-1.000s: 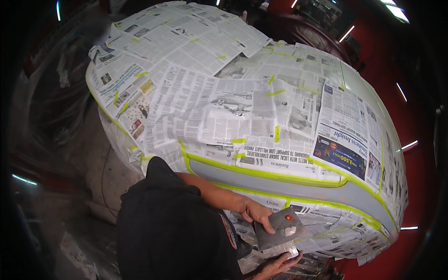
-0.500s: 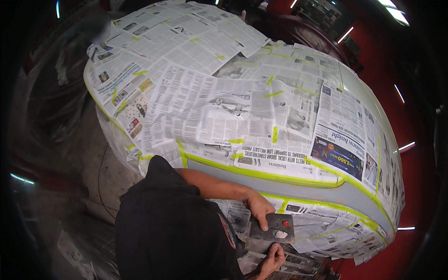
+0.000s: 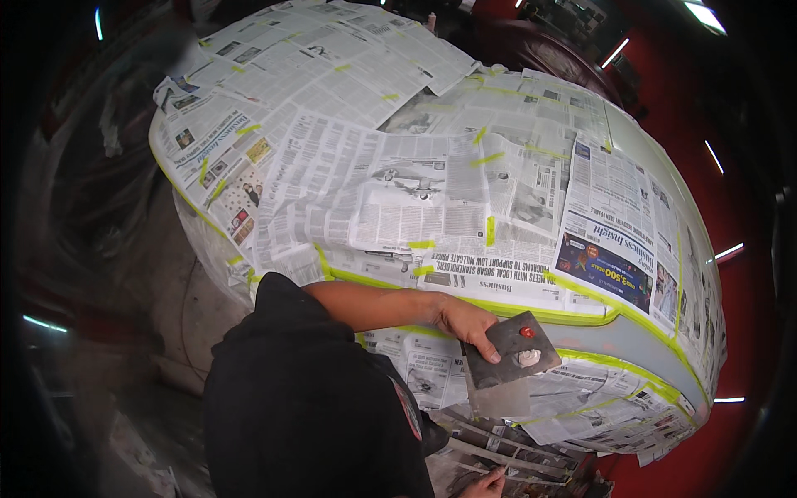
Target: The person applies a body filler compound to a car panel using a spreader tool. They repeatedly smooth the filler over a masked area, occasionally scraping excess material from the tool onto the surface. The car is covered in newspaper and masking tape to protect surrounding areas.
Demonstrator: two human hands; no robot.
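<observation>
Gripping a dark plate, the left hand is partly hidden.

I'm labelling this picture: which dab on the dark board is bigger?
The pale dab, lower in the picture; the other, the red dab, is plainly smaller.

Newspaper sheets lie behind and before a panel strip edged by tape. In view, the board, bearing two dabs, overlaps the strip, left hand at its left, right hand well below.
</observation>
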